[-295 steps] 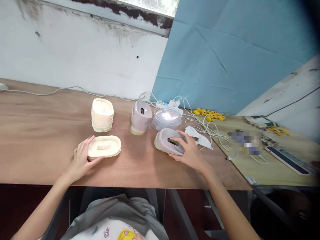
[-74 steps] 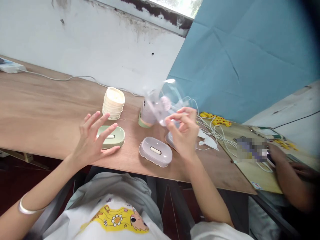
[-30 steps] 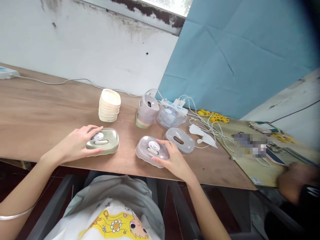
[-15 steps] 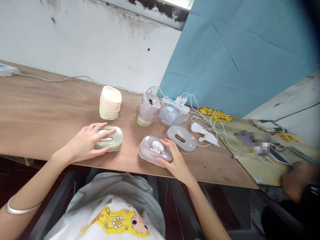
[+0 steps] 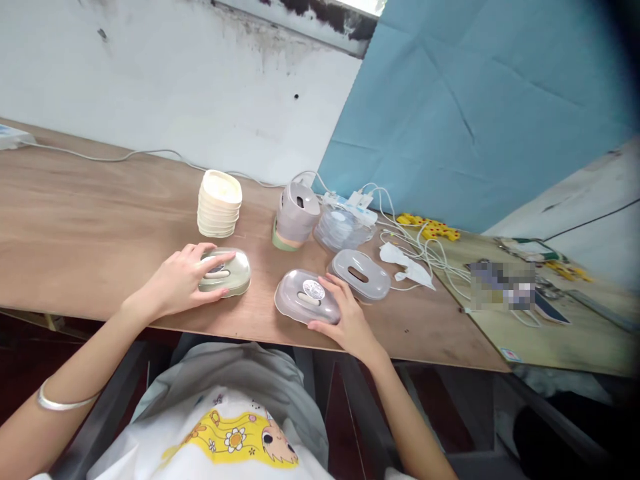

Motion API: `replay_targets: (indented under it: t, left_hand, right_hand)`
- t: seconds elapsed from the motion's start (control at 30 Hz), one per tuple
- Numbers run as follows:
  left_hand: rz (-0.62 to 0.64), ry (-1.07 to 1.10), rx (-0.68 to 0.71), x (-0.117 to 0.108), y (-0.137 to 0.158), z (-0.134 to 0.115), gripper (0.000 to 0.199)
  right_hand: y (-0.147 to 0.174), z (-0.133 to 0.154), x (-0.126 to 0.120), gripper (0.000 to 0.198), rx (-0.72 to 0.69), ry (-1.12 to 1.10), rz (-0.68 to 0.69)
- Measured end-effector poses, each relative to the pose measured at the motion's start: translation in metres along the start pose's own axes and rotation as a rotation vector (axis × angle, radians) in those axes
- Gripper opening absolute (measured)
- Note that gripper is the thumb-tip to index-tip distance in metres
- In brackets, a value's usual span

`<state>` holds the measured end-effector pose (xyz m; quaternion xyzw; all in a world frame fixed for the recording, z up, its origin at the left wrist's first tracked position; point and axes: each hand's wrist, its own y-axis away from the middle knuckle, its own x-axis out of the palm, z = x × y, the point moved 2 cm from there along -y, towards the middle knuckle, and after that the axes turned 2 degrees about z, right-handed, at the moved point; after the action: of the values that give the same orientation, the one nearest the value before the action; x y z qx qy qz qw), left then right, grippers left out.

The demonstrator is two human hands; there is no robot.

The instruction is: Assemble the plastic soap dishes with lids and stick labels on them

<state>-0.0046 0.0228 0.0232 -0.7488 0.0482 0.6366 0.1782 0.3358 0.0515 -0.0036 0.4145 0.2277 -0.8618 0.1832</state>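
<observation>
A green oval soap box (image 5: 239,270) with a clear lid and a round sticker lies flat on the table. My left hand (image 5: 187,279) grips its left end, thumb on the near side and fingers over the top. To the right lies a mauve-grey soap box (image 5: 296,298), also with a clear lid and a round sticker. Thumb and fingers of my right hand (image 5: 345,317) are around its right end. Just behind that hand sits a grey slotted soap box part (image 5: 367,270), touched by neither hand as far as I can tell.
Stacked cream trays (image 5: 219,207) stand behind the green box. Mauve slotted trays (image 5: 299,210) are stacked beside a pile of clear lids (image 5: 340,228). Cables (image 5: 425,250), a power strip (image 5: 360,207) and crumpled white tissue (image 5: 405,267) lie to the right, near yellow objects (image 5: 433,228).
My left hand has shifted the green soap box slightly to the right. My right hand keeps its hold on the mauve-grey one. Another person's hand at the far right has left the view.
</observation>
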Motion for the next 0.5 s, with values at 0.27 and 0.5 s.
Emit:
replay_targets:
  t: [0.27,0.5]
  left_hand:
    - [-0.011,-0.126,0.02,-0.007,0.036,0.045,0.049]
    - [-0.069,-0.26,-0.214,-0.013,0.055,0.067,0.05]
  right_hand:
    - [0.01,-0.003,-0.01,0.07,0.099,0.221,-0.079]
    - [-0.001,0.018,0.02,0.085,0.095,-0.034,-0.068]
